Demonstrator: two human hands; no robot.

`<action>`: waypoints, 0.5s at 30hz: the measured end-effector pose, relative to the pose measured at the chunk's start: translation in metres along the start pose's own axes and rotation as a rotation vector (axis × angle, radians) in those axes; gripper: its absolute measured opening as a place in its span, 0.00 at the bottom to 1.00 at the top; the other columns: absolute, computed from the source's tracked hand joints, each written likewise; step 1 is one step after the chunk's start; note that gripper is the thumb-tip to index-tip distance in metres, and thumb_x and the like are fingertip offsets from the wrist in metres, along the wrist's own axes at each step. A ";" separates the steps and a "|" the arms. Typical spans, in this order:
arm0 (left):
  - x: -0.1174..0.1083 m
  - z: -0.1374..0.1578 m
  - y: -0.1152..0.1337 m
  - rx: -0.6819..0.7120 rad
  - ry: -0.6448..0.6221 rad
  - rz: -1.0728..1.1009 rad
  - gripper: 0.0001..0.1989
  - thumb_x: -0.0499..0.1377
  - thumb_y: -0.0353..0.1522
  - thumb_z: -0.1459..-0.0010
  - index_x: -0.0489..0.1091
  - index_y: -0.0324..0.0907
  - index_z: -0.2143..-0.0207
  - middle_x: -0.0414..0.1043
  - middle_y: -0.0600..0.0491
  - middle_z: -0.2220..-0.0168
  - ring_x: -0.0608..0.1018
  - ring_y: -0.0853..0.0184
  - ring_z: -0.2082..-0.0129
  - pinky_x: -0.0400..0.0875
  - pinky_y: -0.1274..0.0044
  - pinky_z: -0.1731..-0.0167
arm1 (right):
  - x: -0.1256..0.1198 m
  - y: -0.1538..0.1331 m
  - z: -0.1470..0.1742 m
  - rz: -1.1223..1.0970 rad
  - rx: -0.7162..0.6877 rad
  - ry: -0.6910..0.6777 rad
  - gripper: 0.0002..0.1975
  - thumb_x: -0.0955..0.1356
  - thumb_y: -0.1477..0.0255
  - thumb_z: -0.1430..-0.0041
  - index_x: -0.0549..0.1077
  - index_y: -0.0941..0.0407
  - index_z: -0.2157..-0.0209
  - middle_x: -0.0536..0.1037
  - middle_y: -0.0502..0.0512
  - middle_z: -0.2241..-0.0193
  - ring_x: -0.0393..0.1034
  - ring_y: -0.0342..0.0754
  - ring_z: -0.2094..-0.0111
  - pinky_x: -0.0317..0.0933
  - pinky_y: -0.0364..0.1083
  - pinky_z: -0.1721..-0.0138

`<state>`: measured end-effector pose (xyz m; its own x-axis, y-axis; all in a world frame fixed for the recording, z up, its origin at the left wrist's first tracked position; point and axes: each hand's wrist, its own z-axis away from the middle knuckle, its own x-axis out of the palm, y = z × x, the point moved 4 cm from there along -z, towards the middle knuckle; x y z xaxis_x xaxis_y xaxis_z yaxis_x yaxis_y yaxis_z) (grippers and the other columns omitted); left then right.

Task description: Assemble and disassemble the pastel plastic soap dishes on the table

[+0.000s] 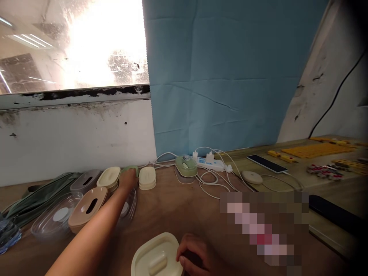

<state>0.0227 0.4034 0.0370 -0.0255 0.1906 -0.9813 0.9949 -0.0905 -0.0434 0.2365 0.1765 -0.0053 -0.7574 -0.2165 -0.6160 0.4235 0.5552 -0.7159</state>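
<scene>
My left hand (128, 179) reaches far forward, resting on a green lid (133, 169) by the wall; its fingers are mostly hidden and blurred. On either side of it stand a stack of cream lids (109, 176) and another cream stack (147, 177). Close to me, at the bottom edge, lies a cream lid (156, 251) with a raised bar in its middle. The curled fingers and thumb of my right hand (198, 253) hold its right rim. A clear plastic lid (129, 207) is partly covered by my left forearm.
Left are a tan slotted cover (86, 209), a grey-brown one (85, 182), a clear lid (54, 220) and a green bag (40, 195). A green box (186, 168), a power strip (214, 164) and loose white cables lie at the back. Right: a phone (267, 163) and a round beige pad (252, 177).
</scene>
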 end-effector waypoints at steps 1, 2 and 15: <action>0.000 0.000 0.000 0.001 -0.003 0.006 0.12 0.54 0.34 0.48 0.69 0.38 0.62 0.72 0.42 0.59 0.74 0.56 0.58 0.67 0.72 0.64 | 0.000 0.000 0.000 -0.003 0.012 -0.010 0.06 0.63 0.73 0.45 0.71 0.56 0.68 0.73 0.51 0.72 0.66 0.43 0.69 0.59 0.41 0.66; 0.001 0.000 -0.001 0.002 -0.009 0.015 0.12 0.54 0.34 0.48 0.69 0.38 0.62 0.72 0.42 0.59 0.74 0.56 0.58 0.67 0.72 0.64 | 0.000 -0.001 0.001 -0.008 0.024 -0.018 0.06 0.63 0.73 0.45 0.71 0.56 0.68 0.73 0.51 0.72 0.66 0.43 0.69 0.59 0.41 0.66; -0.030 0.016 0.010 0.105 -0.056 0.212 0.15 0.54 0.33 0.48 0.70 0.40 0.57 0.70 0.45 0.55 0.72 0.62 0.56 0.64 0.77 0.60 | -0.003 -0.007 0.000 -0.030 0.036 0.038 0.06 0.63 0.75 0.46 0.71 0.56 0.69 0.73 0.52 0.72 0.66 0.44 0.68 0.59 0.43 0.65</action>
<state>0.0322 0.3813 0.0636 0.1748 0.1027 -0.9792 0.9631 -0.2248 0.1483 0.2354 0.1734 0.0019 -0.7877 -0.2019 -0.5820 0.4177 0.5192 -0.7456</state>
